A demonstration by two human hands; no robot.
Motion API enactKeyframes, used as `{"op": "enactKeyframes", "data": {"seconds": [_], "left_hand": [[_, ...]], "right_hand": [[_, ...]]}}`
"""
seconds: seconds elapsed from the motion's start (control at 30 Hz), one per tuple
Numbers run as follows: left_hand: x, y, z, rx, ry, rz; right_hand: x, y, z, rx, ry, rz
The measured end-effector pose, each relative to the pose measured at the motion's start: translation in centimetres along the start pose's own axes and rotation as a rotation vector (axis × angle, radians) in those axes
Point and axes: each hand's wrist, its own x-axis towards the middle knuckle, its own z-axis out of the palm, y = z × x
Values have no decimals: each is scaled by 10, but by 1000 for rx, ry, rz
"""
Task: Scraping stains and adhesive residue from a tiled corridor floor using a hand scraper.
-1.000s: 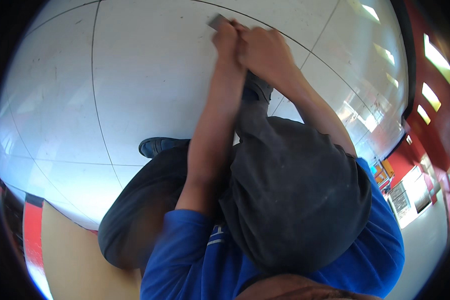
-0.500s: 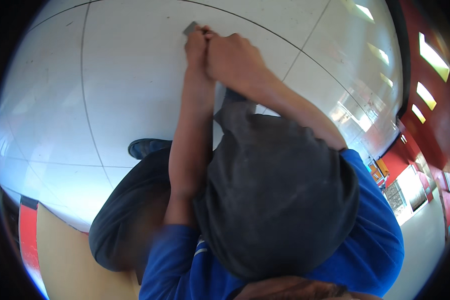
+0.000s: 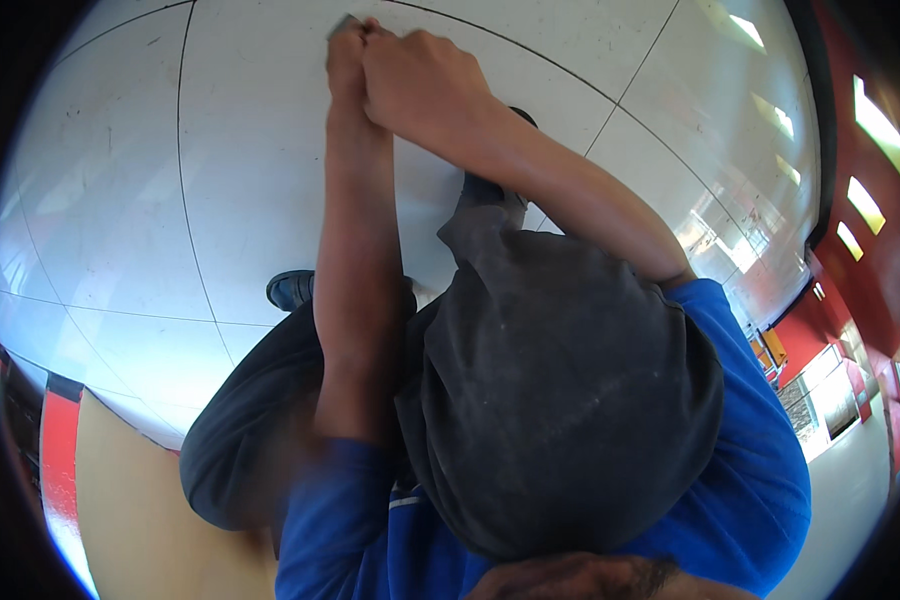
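Both my arms reach forward, low over the white tiled floor (image 3: 250, 150). My left hand (image 3: 346, 60) is closed around a flat grey scraper (image 3: 344, 25), whose small blade end pokes out past the fingers. Pressed against it from the right is my right hand (image 3: 425, 80), knuckles up and fingers curled in towards the same tool. The handle is hidden by the hands, and whether the blade touches the tiles I cannot tell.
My bent knees in dark trousers (image 3: 570, 380) fill the middle. A dark shoe (image 3: 290, 290) stands on the left, another beneath my right forearm. A tan panel with a red edge (image 3: 60, 450) is at lower left. A red wall (image 3: 860, 150) with bright openings runs along the right.
My two hands, with the scraper, have moved farther forward and to the left over the floor. More of the shoe under my right forearm shows now.
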Motion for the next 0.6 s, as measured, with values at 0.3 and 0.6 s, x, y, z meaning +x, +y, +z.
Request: {"op": "enactKeyframes", "data": {"seconds": [0.3,0.6], "left_hand": [[-36,-40,25,-2,277,83],[-49,-64,35,-190,277,-85]], "right_hand": [[-34,32,20,38,-79,71],[-58,35,2,33,-236,153]]}}
